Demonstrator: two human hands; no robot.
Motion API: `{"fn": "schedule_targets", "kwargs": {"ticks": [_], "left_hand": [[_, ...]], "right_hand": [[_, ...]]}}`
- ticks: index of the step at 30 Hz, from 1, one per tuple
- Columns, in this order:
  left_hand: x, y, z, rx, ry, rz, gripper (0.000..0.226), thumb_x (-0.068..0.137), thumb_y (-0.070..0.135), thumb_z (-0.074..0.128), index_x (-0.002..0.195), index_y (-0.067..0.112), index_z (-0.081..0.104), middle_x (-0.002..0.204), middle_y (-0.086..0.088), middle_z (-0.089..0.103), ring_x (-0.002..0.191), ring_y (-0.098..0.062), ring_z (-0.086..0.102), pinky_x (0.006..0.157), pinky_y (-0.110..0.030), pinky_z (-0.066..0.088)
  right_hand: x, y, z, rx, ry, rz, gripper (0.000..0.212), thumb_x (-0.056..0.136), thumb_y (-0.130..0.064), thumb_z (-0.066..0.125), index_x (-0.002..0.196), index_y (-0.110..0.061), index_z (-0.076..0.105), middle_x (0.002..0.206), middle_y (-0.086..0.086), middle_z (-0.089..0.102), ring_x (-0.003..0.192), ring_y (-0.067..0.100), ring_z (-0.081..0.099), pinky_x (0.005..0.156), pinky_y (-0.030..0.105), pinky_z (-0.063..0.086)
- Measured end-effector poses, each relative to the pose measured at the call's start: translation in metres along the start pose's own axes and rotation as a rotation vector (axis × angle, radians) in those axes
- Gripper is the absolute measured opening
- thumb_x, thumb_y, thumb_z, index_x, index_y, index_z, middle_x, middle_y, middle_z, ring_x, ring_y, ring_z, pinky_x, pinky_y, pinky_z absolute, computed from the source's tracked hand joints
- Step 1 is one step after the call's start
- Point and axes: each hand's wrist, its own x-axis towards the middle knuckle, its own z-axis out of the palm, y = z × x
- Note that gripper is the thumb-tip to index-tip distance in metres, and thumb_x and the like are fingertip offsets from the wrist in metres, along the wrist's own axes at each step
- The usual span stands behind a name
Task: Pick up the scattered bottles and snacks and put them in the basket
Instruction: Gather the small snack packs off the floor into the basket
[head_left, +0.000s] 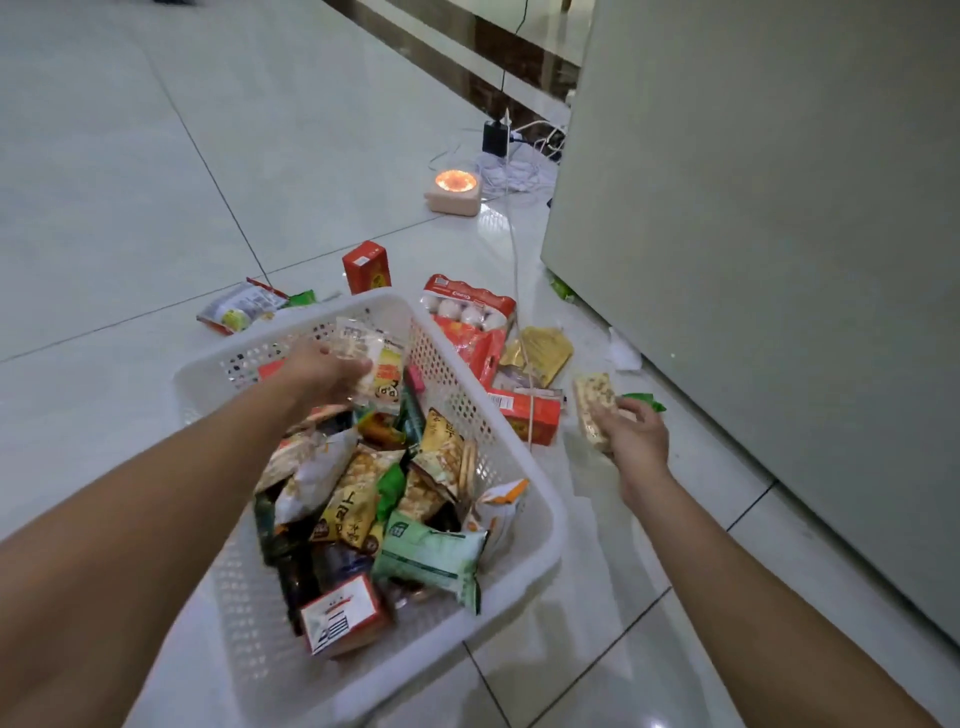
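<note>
Pale glossy tiled floor (130, 182): fills the frame and carries all the loose goods.

Tall grey-white appliance (779, 260): right side of the frame, standing on the floor.

White perforated plastic basket (244, 613): centre to lower centre, on the floor, heaped with mixed snack packets and small cartons.

Left hand (322, 371): centre of frame, over the far end of the basket. Its fingers are curled round a clear-wrapped pale snack packet (358, 338) held above the contents.

Right hand (636, 436): right of centre, outside the basket and above the floor. It grips a pale oblong cracker pack in clear film (592, 405).

Red-and-white bag of round white pieces (467, 312): on the floor just beyond the basket's far right corner.

Red carton lying flat (530, 415): beside the basket's right wall.

Red carton standing upright (366, 266): beyond the far rim.

Crumpled gold foil packet (540, 353): between the bag and the flat carton.

White-and-green printed packet (239, 306): on the floor, left of the far rim.

Small green wrapper (647, 401): just beyond the right hand.

No loose bottle can be made out.

Step in hand, as judged: left packet about to be released into the basket, right pack just lifted. Next move calls for carrying the right pack leftward over the rim, then gathering the goods beyond the basket.
</note>
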Motion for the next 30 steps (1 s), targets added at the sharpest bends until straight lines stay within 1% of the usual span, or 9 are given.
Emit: {"fn": "schedule_targets", "kwargs": {"ticks": [2,4,6,10,12,16,20,27,30], "left_hand": [[0.005,-0.011,-0.025,0.062,0.099,-0.053,0.016,0.084,0.008,0.067,0.078,-0.002,0.056,0.075,-0.015,0.057,0.060,-0.022,0.055,0.040,-0.020,0.051],[0.008,-0.021,-0.039,0.278,0.148,-0.075,0.026,0.088,0.020,0.065,0.091,-0.006,0.059,0.083,-0.019,0.061,0.069,-0.028,0.059,0.060,-0.033,0.056],[0.007,-0.028,-0.045,0.661,0.180,-0.038,0.047,0.091,0.042,0.056,0.107,-0.003,0.059,0.105,-0.022,0.063,0.095,-0.034,0.060,0.086,-0.043,0.051],[-0.001,-0.031,-0.046,1.019,0.309,0.117,0.066,0.091,0.056,0.043,0.135,0.008,0.037,0.137,-0.023,0.041,0.125,-0.039,0.039,0.097,-0.048,0.040],[-0.002,-0.029,-0.041,1.086,0.335,0.222,0.067,0.092,0.053,0.043,0.142,0.010,0.028,0.142,-0.021,0.035,0.128,-0.037,0.034,0.100,-0.049,0.038],[-0.001,-0.024,-0.022,1.137,0.264,0.338,0.072,0.094,0.051,0.040,0.150,0.014,0.012,0.157,-0.014,0.012,0.144,-0.033,0.012,0.114,-0.048,0.020],[0.003,-0.020,0.005,1.165,0.150,0.418,0.075,0.096,0.050,0.036,0.152,0.019,-0.002,0.160,-0.008,-0.006,0.147,-0.028,-0.004,0.118,-0.045,0.002],[0.021,-0.010,0.020,1.129,0.082,0.380,0.078,0.095,0.055,0.034,0.151,0.021,-0.009,0.159,-0.006,-0.014,0.147,-0.025,-0.011,0.117,-0.045,-0.002],[0.027,0.005,0.009,1.105,0.055,0.354,0.081,0.094,0.056,0.035,0.151,0.020,-0.010,0.159,-0.005,-0.015,0.146,-0.025,-0.013,0.118,-0.046,-0.002]], "right_hand": [[-0.014,-0.016,0.033,-0.060,-0.204,-0.060,0.018,0.082,-0.014,0.070,0.095,-0.018,0.058,0.100,0.010,0.065,0.079,0.018,0.062,0.065,0.025,0.053],[-0.031,-0.022,0.063,-0.189,-0.381,-0.135,0.022,0.086,-0.021,0.066,0.107,-0.017,0.062,0.103,0.005,0.064,0.081,0.013,0.060,0.063,0.020,0.050],[-0.044,-0.019,0.086,-0.334,-0.500,-0.205,0.033,0.092,-0.028,0.059,0.121,-0.011,0.058,0.108,0.005,0.060,0.088,0.012,0.056,0.070,0.020,0.046],[-0.047,-0.004,0.095,-0.573,-0.434,-0.308,0.038,0.094,-0.033,0.052,0.126,-0.012,0.053,0.120,0.006,0.057,0.094,0.019,0.055,0.077,0.032,0.047],[-0.043,0.004,0.087,-0.673,-0.401,-0.348,0.037,0.095,-0.029,0.049,0.128,-0.013,0.052,0.123,0.006,0.058,0.095,0.020,0.057,0.075,0.031,0.047],[-0.033,0.007,0.074,-0.738,-0.375,-0.361,0.039,0.097,-0.022,0.044,0.134,-0.012,0.049,0.134,0.009,0.053,0.120,0.025,0.051,0.097,0.036,0.043],[-0.021,0.009,0.071,-0.753,-0.395,-0.350,0.038,0.098,-0.019,0.041,0.135,-0.012,0.048,0.137,0.008,0.051,0.125,0.024,0.047,0.104,0.039,0.041],[0.005,-0.001,0.055,-0.806,-0.421,-0.334,0.035,0.099,-0.017,0.037,0.132,-0.013,0.049,0.131,0.008,0.052,0.118,0.022,0.050,0.099,0.033,0.044],[0.016,-0.030,0.065,-0.794,-0.418,-0.256,0.037,0.100,-0.020,0.036,0.135,-0.012,0.045,0.135,0.011,0.049,0.112,0.021,0.054,0.077,0.024,0.049]]}}
